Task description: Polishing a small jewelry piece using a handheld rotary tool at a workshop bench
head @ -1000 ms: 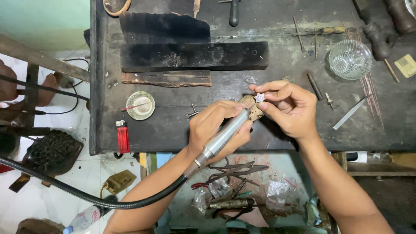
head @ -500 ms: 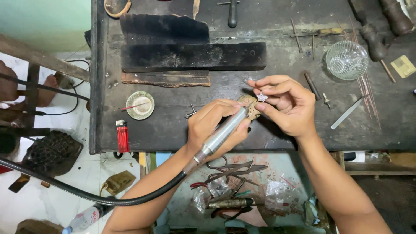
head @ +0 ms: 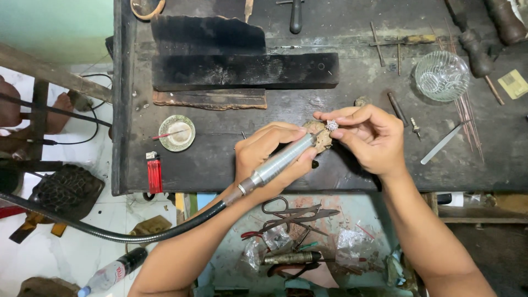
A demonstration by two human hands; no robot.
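I see the dark, scarred tabletop filling most of the view, with a long black block lying across its far side and a cut-glass bowl off to the right. A black flexible shaft runs up from the lower left into the metal rotary handpiece. My left hand is wrapped shut around that handpiece like a pen, tip aimed up and right. My right hand pinches a small sparkly jewellery piece between thumb and fingertips, pressed against a worn wooden bench peg near the tabletop's front edge. The tool tip meets the piece right beside those fingertips, so I judge a slip of the bur could nick a finger or scar the piece; a loose pinch could let it spin away into the clutter below. A red lighter and a small round dish sit to the left
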